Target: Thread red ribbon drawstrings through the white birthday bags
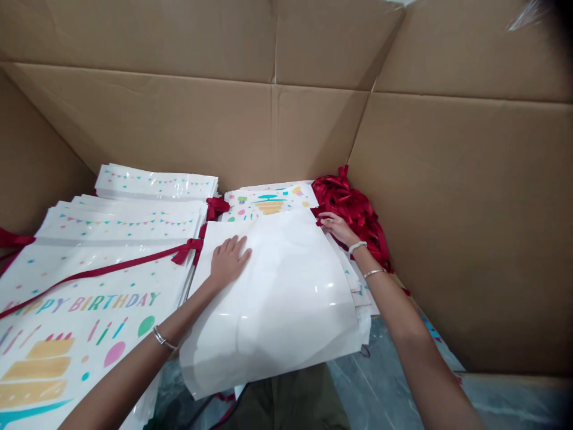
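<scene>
Cardboard walls (pixel 179 119) behind. White sheet (pixel 277 286) overlapping printed stack (pixel 271 206). Left hand (pixel 229 260) flat on sheet, fingers spread; right hand (pixel 336 227) at upper-right corner by red ribbons (pixel 358 209), grip unclear.

Cake-printed sheet (pixel 271 202) partly hidden under white sheet (pixel 277 286), cardboard (pixel 179 125) cut off above, trousers (pixel 290 400) below
</scene>
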`<control>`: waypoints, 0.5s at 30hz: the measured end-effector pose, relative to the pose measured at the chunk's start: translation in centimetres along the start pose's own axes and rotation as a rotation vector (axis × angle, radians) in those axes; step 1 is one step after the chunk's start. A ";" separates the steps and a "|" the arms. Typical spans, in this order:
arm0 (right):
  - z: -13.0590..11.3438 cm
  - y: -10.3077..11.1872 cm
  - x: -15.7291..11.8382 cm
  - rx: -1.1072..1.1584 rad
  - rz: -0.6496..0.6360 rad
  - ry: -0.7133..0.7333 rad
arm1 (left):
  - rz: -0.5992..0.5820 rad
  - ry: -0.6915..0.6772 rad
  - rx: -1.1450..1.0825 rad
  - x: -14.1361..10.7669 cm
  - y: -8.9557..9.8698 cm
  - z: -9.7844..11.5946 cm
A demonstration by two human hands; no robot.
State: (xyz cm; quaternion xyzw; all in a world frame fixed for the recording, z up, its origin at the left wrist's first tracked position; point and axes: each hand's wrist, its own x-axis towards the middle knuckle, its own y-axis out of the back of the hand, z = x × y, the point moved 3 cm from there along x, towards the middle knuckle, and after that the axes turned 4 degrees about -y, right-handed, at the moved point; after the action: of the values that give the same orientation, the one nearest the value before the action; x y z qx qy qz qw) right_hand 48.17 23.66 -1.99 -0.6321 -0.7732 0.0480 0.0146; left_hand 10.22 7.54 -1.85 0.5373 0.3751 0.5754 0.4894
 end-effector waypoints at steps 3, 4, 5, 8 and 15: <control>-2.2 1.7 -0.9 -0.010 0.022 0.016 | 0.002 0.003 -0.011 -0.2 -0.1 -0.2; -3.3 2.4 -1.2 -0.017 0.037 0.022 | 0.002 0.002 -0.013 -0.2 -0.1 -0.1; -4.5 3.2 -1.5 -0.025 0.058 0.026 | 0.003 -0.001 -0.014 -0.2 -0.1 -0.1; -9.2 5.4 -2.8 -0.072 0.150 0.049 | 0.008 -0.016 -0.006 -0.1 -0.1 0.3; -22.6 5.4 -9.4 -0.339 0.458 0.135 | -0.050 0.010 0.021 -0.2 -0.3 0.5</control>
State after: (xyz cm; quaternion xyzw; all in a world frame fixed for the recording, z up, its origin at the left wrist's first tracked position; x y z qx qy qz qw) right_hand 57.16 16.79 20.41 -0.7855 -0.6045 -0.1223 -0.0511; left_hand 10.71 7.42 -2.14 0.5302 0.3969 0.5614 0.4961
